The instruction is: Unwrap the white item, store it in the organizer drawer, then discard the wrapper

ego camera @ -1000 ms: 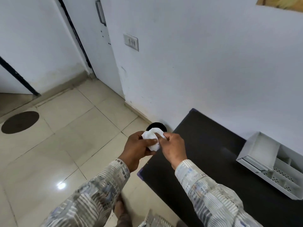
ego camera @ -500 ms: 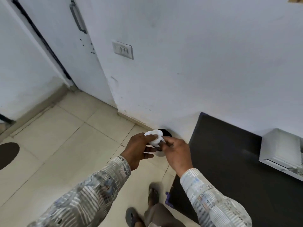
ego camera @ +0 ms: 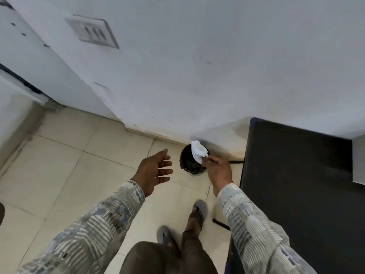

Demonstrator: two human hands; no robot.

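Observation:
My right hand (ego camera: 218, 172) pinches a crumpled white wrapper (ego camera: 199, 150) by its lower corner, holding it directly above a small round black bin (ego camera: 187, 165) on the floor by the wall. My left hand (ego camera: 155, 171) hovers to the left of the bin with its fingers spread and nothing in it. The white organizer (ego camera: 358, 161) shows only as a sliver at the right edge, on the black table (ego camera: 296, 175); its drawer is out of view.
The white wall with a switch plate (ego camera: 92, 32) rises just behind the bin. A door (ego camera: 29, 62) is at the far left. Beige floor tiles (ego camera: 69, 175) stretch to the left. My feet in sandals (ego camera: 198, 212) stand beside the table's corner.
My left hand has let go of the wrapper and opened, moving left. My right hand alone now holds the wrapper over the bin. The view has tilted down and come closer.

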